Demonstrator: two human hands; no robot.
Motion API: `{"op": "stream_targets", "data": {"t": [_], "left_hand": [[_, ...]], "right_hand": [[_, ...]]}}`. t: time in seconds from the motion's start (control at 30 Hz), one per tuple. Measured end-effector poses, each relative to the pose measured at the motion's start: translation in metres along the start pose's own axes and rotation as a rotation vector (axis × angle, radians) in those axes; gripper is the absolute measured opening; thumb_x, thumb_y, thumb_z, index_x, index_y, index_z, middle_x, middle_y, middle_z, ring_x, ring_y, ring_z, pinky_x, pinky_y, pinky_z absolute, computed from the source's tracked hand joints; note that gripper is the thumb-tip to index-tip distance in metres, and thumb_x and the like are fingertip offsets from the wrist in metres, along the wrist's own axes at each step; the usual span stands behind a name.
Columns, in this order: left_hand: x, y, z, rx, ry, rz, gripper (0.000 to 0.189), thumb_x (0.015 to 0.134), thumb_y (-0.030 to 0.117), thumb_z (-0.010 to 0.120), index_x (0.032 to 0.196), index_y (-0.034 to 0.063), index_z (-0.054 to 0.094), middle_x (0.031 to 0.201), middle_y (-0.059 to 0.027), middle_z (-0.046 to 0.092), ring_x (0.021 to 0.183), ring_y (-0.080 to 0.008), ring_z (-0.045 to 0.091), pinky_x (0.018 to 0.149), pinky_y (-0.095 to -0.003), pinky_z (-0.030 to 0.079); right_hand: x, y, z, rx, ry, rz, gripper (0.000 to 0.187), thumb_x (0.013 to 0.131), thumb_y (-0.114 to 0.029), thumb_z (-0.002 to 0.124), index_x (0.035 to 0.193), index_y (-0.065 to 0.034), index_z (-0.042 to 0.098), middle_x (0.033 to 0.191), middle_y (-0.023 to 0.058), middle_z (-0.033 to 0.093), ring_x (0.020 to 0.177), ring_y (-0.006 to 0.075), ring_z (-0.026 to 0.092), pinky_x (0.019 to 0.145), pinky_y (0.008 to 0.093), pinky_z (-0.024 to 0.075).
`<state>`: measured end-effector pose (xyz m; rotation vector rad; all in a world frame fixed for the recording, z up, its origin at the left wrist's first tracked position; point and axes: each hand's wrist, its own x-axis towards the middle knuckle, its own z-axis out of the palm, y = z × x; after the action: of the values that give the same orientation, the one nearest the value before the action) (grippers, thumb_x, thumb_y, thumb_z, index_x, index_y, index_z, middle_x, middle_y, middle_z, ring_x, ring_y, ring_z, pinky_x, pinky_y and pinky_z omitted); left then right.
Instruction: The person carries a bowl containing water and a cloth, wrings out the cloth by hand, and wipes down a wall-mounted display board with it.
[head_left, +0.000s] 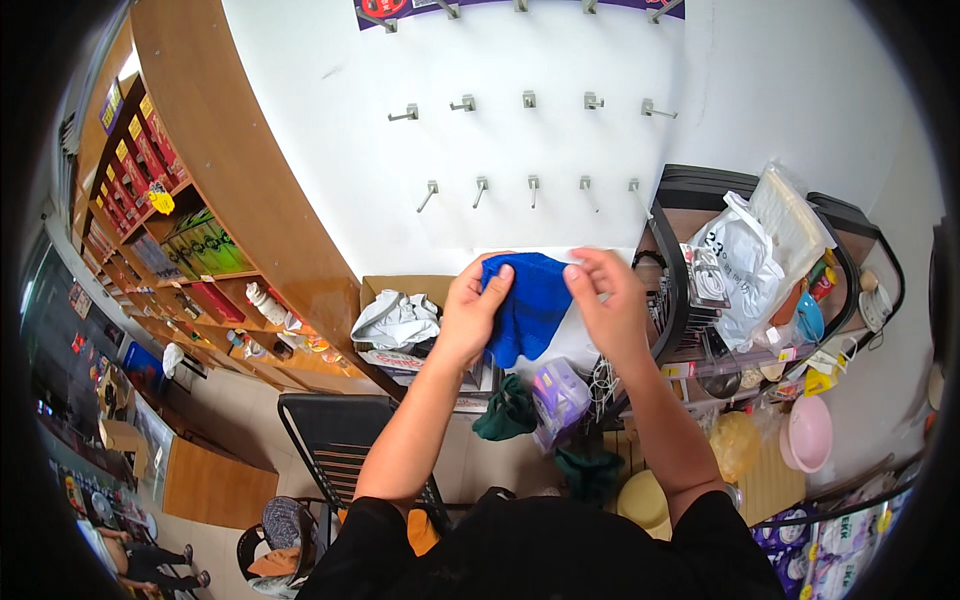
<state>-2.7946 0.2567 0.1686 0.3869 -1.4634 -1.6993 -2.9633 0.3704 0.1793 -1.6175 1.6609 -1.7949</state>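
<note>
A blue piece of cloth (534, 307), perhaps a towel, hangs in front of me. My left hand (469, 311) grips its left upper edge, with the thumb pressed on the front. At the opposite upper corner is my right hand (611, 304), its thumb tip at the cloth's edge and its fingers raised and blurred. Whether the right fingers pinch the fabric is unclear. Below the cloth are a dark green cloth (508, 411) and a purple plastic-wrapped pack (560, 401). White cables (602, 384) hang beside the pack.
Metal hooks (533, 184) project from the white wall ahead. A wooden shelf unit (255, 165) rises at left, near a cardboard box (397, 285) holding white fabric. A black-framed rack (679, 300) with bags stands right. Behind my left forearm is a black chair (337, 412).
</note>
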Motion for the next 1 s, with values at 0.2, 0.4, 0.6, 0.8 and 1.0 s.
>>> {"op": "stream_targets", "data": {"t": [0.2, 0.4, 0.6, 0.8, 1.0], "left_hand": [[0.031, 0.015, -0.012, -0.17, -0.094, -0.065, 0.028, 0.106, 0.025, 0.062, 0.122, 0.0022, 0.064, 0.106, -0.0051, 0.071, 0.096, -0.0126, 0.067, 0.088, -0.0303, 0.055], [0.044, 0.021, -0.024, 0.039, -0.014, 0.071, 0.029, 0.105, 0.02, 0.063, 0.124, -0.0016, 0.062, 0.101, -0.0033, 0.07, 0.09, -0.0086, 0.063, 0.083, -0.0249, 0.053], [0.063, 0.031, -0.053, 0.311, -0.03, 0.154, 0.032, 0.108, 0.025, 0.058, 0.132, 0.0043, 0.052, 0.1, -0.0076, 0.068, 0.089, -0.0104, 0.063, 0.077, -0.0251, 0.052], [0.049, 0.081, -0.065, -0.288, -0.145, -0.162, 0.061, 0.092, 0.007, 0.078, 0.143, 0.0095, 0.044, 0.112, -0.0144, 0.067, 0.093, -0.0175, 0.069, 0.083, -0.0295, 0.059], [0.034, 0.099, -0.076, 0.498, -0.243, 0.119, 0.056, 0.079, -0.007, 0.081, 0.13, 0.0055, 0.063, 0.112, -0.0073, 0.069, 0.099, -0.0169, 0.067, 0.086, -0.0304, 0.058]], "right_hand": [[0.01, 0.035, 0.005, 0.624, -0.21, 0.28, 0.041, 0.098, -0.019, 0.072, 0.132, 0.0008, 0.06, 0.112, 0.0044, 0.068, 0.095, 0.0086, 0.06, 0.085, 0.0268, 0.0493], [0.029, 0.006, 0.014, 0.033, 0.178, 0.14, 0.027, 0.103, -0.025, 0.065, 0.11, 0.0013, 0.063, 0.088, 0.0018, 0.068, 0.078, 0.0051, 0.059, 0.071, 0.0239, 0.0491], [0.051, -0.012, 0.024, 0.337, 0.059, 0.203, 0.05, 0.101, -0.026, 0.069, 0.138, -0.0024, 0.045, 0.099, 0.0107, 0.07, 0.088, 0.0136, 0.065, 0.078, 0.0283, 0.0515], [0.048, -0.049, 0.025, 0.73, -0.2, 0.279, 0.094, 0.082, 0.002, 0.08, 0.16, -0.0081, 0.028, 0.126, 0.0121, 0.064, 0.103, 0.016, 0.064, 0.093, 0.0309, 0.0513], [0.05, -0.068, 0.028, -0.117, -0.236, 0.176, 0.059, 0.084, -0.005, 0.08, 0.139, -0.0098, 0.059, 0.117, 0.0086, 0.066, 0.092, 0.016, 0.064, 0.082, 0.0294, 0.0537]]}}
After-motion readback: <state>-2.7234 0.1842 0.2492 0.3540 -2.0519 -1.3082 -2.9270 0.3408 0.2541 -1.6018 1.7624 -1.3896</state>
